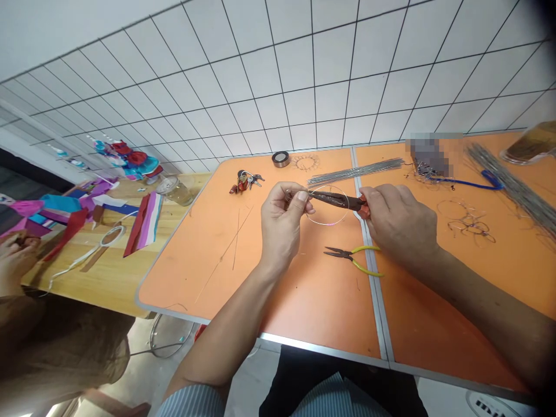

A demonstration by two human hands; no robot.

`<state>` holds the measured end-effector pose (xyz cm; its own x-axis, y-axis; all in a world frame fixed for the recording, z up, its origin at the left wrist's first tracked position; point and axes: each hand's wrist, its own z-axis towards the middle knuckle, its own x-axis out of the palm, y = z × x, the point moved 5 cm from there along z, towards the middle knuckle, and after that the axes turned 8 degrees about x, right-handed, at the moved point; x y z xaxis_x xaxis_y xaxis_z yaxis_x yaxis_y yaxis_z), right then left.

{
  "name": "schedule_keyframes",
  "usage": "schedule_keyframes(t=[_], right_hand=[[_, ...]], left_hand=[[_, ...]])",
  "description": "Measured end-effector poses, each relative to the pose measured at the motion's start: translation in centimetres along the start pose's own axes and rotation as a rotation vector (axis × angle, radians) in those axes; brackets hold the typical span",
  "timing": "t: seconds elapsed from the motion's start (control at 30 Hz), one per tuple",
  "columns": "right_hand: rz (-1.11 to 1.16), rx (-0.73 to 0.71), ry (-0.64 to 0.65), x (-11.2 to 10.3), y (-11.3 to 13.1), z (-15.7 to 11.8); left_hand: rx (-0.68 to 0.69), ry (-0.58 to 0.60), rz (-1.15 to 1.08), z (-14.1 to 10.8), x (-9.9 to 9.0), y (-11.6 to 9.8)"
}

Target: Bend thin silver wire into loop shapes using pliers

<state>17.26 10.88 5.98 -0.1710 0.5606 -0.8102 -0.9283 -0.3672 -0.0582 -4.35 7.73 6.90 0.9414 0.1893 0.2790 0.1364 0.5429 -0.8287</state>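
From the head view, the two hands sit close together above the orange surface (208,260). The right hand (399,223) is clamped around dark long-nose pliers (334,200) with red grips, their tip reaching the left hand (282,223), whose thumb and fingers pinch at the end of a thin wire ring (328,224). Yellow-handled pliers (351,259) lie just below, and a bundle of straight wires (356,172) lies beyond. Further left, a co-worker's hand (17,255) is beside a wooden table (117,289) with coloured paper strips (145,223). White tiles (278,69) cover the wall.
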Motion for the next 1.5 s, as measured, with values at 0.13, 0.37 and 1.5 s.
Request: schedule_keyframes(t=[0.13, 0.37, 1.5], right_hand=[[-0.004, 0.002, -0.016, -0.15, -0.04, 0.08], [-0.042, -0.009, -0.04, -0.11, 0.01, -0.02], [-0.074, -0.039, -0.046, 0.15, 0.02, -0.28]], left_hand=[[0.016, -0.006, 0.015, -0.02, 0.04, -0.08], [0.0, -0.008, 0.023, -0.1, 0.16, -0.09], [-0.025, 0.025, -0.012, -0.16, 0.12, -0.02]])
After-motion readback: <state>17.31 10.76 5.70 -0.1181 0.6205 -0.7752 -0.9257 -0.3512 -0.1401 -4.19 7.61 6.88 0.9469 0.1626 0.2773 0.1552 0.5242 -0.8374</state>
